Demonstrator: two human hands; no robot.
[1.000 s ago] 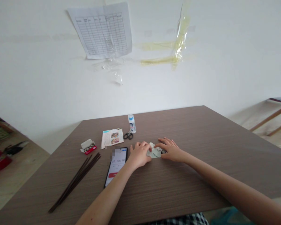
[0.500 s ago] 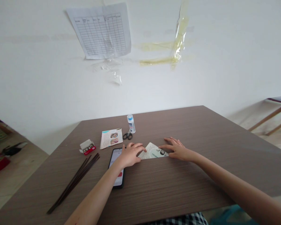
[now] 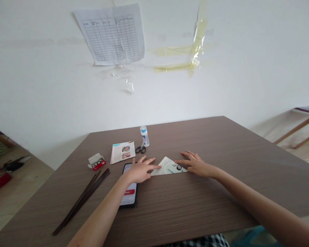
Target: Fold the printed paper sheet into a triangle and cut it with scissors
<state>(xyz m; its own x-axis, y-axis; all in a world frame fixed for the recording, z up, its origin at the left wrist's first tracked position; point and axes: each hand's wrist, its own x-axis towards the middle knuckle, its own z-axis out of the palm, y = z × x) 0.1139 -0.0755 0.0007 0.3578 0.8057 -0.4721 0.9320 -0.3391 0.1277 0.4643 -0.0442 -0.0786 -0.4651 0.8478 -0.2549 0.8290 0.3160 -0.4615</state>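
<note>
A printed sheet of paper folded into a triangle point(image 3: 168, 167) lies flat on the table, its long edge toward me. My left hand point(image 3: 141, 170) rests at its left corner, fingers spread, a fingertip on the paper. Over the right corner lies my right hand point(image 3: 195, 164), its fingers also stretched out and touching the sheet. Beneath my left wrist is a phone point(image 3: 129, 199) with a lit screen, partly hidden by the hand and forearm.
Scissors point(image 3: 140, 149) with black handles lie by a glue bottle point(image 3: 144, 136). Left of them are printed paper pieces point(image 3: 123, 152), a small red and white box point(image 3: 96, 162) of metal items, and several thin dark sticks point(image 3: 82, 200). A white wall stands behind the table.
My left hand has slid a little to the left along the paper, baring more of its left corner. My right hand has hardly moved.
</note>
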